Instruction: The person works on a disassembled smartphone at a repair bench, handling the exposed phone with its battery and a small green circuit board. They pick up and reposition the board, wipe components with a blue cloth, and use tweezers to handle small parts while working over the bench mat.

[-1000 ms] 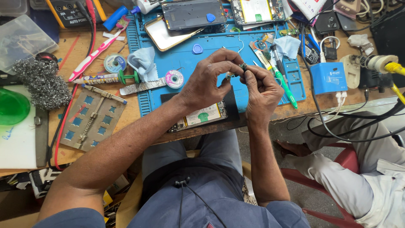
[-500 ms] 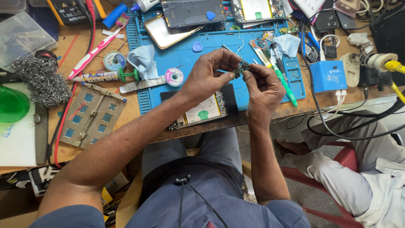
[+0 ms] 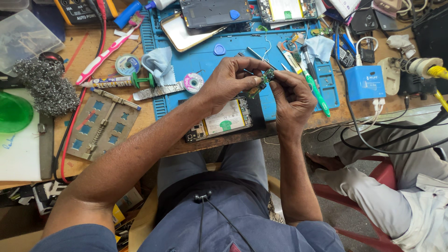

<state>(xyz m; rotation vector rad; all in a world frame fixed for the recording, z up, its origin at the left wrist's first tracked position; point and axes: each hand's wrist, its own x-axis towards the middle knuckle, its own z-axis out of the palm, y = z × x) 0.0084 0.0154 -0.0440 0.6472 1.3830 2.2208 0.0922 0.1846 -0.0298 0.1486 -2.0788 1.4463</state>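
So I've got this little green circuit board [image 3: 261, 82] pinched up in the air between both hands, right above the near edge of the blue repair mat [image 3: 205, 58]. My left hand [image 3: 231, 84] grips its lower end with thumb and fingers curled tight, and my right hand [image 3: 291, 98] closes on the upper end with its fingertips. It's touching nothing but skin, no support under it at all.

Biggest worry is honestly just dropping it. It's tiny, and it hangs close to the desk [image 3: 154, 121] edge on the near side of the mat, so if a finger slips I reckon it goes past the opened phone with the battery showing [image 3: 221, 120], which lies just on the near side of the mat, and straight into my lap or onto the floor. Good luck finding it there.

Second thing: two hands pulling on one thin board means I could flex it and crack something if I squeeze or twist too hard. Bare fingers on the contacts probably isn't great either.

Also the mat is crowded. Tweezers [image 3: 261, 58] lie on it just beyond my hands, the solder wick reel [image 3: 192, 82] sits at its left part, and the green-handled tool [image 3: 315, 88] lies toward its right side. An elbow bump could scatter the lot.
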